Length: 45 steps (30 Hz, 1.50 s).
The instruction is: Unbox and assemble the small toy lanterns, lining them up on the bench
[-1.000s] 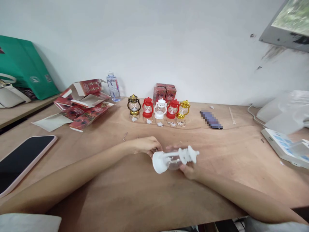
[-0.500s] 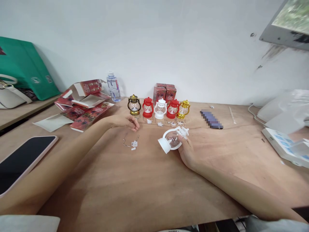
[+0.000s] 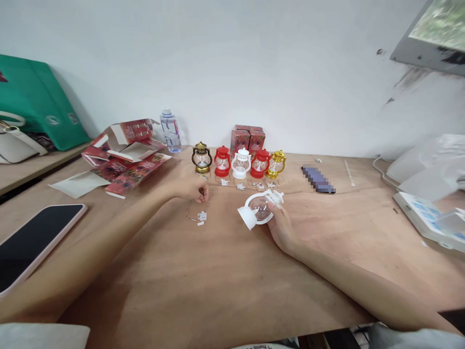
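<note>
My right hand (image 3: 282, 228) grips a small white lantern (image 3: 254, 211) by its top end. The lantern is tilted, its wide base toward the lower left, and its clear globe faces me. Fingers curled in, my left hand (image 3: 194, 189) hovers just above several small parts; whatever it pinches, if anything, is hidden. Below it lie a small white plastic piece (image 3: 202, 216) and a bent thin wire (image 3: 189, 215). Behind stand a bronze lantern (image 3: 202, 157), two red lanterns (image 3: 222, 161), another white lantern (image 3: 241, 164) and a gold lantern (image 3: 276, 165), with small parts in front.
Red printed boxes (image 3: 248, 138) stand against the wall. Opened cartons (image 3: 127, 155) and a water bottle (image 3: 170, 130) are at the back left. A phone (image 3: 34, 242) lies at left, a blurred dark phone-like item (image 3: 318, 179) at right. A white tray (image 3: 428, 218) is far right.
My left hand has moved slightly right and its fingers have curled inward and down. My right hand and the white lantern have stayed almost where they were.
</note>
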Each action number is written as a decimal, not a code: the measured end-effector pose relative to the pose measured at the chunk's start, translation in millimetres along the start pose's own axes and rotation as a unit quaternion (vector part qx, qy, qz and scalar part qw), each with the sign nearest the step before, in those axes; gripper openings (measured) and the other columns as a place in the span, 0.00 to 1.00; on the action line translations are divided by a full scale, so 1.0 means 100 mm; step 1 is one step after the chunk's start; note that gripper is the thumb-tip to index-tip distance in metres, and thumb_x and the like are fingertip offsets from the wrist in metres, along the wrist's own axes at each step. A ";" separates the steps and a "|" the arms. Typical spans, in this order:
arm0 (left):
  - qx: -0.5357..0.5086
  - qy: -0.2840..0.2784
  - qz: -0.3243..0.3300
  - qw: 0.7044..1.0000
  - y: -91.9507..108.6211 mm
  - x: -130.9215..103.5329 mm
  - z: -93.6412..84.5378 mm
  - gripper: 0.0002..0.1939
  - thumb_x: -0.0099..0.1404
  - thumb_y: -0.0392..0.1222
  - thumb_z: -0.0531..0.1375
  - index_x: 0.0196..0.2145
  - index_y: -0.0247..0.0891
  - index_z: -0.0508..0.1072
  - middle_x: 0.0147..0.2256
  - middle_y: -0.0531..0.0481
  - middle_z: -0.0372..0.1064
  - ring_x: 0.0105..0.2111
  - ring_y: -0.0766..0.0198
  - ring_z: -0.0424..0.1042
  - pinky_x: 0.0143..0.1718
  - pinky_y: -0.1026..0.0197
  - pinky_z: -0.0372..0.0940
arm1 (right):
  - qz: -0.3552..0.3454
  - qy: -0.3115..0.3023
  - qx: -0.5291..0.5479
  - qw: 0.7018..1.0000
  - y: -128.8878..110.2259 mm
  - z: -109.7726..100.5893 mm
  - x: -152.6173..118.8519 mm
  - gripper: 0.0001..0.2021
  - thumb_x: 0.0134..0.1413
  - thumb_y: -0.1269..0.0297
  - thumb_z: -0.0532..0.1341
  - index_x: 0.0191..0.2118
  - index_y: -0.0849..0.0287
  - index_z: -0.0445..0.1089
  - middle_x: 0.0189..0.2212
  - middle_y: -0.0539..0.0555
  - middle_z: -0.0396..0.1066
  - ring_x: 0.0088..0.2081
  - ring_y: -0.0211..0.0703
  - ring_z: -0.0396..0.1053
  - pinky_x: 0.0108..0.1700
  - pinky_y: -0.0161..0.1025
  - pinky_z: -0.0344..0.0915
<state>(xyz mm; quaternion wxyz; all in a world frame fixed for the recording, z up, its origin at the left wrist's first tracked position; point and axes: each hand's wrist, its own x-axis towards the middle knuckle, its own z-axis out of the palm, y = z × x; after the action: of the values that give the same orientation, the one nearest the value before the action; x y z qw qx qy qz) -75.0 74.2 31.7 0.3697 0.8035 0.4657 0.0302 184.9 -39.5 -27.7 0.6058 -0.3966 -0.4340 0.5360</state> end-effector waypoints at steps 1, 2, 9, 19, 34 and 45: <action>0.010 0.000 0.000 1.000 0.02 -0.01 0.01 0.11 0.41 0.23 0.59 0.19 0.36 0.75 0.21 0.50 0.72 0.23 0.65 0.68 0.24 0.69 0.58 | 0.001 -0.001 0.001 1.000 0.00 0.00 0.00 0.16 0.49 0.49 0.62 0.35 0.58 0.73 0.38 0.54 0.75 0.40 0.47 0.71 0.45 0.44 0.67; 0.019 0.001 -0.002 1.000 0.04 -0.01 0.01 0.11 0.41 0.23 0.59 0.19 0.37 0.76 0.20 0.50 0.72 0.22 0.65 0.68 0.24 0.69 0.57 | 0.003 -0.002 0.003 1.000 0.01 -0.01 0.00 0.16 0.49 0.49 0.62 0.35 0.58 0.73 0.38 0.54 0.75 0.40 0.47 0.71 0.44 0.43 0.67; 0.085 0.018 -0.002 0.996 0.18 -0.07 0.06 0.11 0.41 0.24 0.59 0.18 0.38 0.76 0.19 0.51 0.69 0.22 0.66 0.63 0.22 0.69 0.52 | 0.005 -0.007 0.025 1.000 0.03 -0.03 0.01 0.14 0.49 0.52 0.63 0.36 0.57 0.72 0.38 0.52 0.74 0.40 0.45 0.71 0.44 0.41 0.67; 0.224 -0.035 -0.038 0.973 0.29 -0.13 0.08 0.14 0.45 0.26 0.55 0.27 0.36 0.77 0.28 0.49 0.73 0.29 0.63 0.68 0.26 0.68 0.55 | 0.007 -0.001 0.025 1.000 0.02 -0.02 0.01 0.15 0.47 0.51 0.64 0.35 0.56 0.73 0.38 0.52 0.75 0.41 0.47 0.71 0.46 0.43 0.66; 0.315 -0.064 -0.012 0.947 0.40 -0.22 0.03 0.15 0.54 0.26 0.53 0.33 0.36 0.77 0.35 0.49 0.75 0.33 0.65 0.70 0.30 0.68 0.57 | 0.006 0.003 0.027 1.000 -0.01 0.01 0.00 0.14 0.47 0.51 0.65 0.33 0.57 0.74 0.34 0.52 0.75 0.39 0.46 0.71 0.44 0.42 0.65; 0.377 -0.096 -0.034 0.921 0.60 -0.34 0.09 0.09 0.50 0.39 0.62 0.32 0.36 0.76 0.29 0.49 0.74 0.29 0.63 0.68 0.23 0.65 0.51 | 0.010 0.016 0.034 0.999 0.02 -0.01 0.00 0.14 0.47 0.53 0.65 0.37 0.55 0.72 0.36 0.50 0.75 0.40 0.45 0.71 0.44 0.41 0.66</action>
<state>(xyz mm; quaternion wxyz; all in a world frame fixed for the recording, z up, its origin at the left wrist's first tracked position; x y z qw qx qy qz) -47.5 24.8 72.0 0.0831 0.8661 0.4321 -0.2371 185.1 -39.2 -29.9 0.6206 -0.3886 -0.4018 0.5498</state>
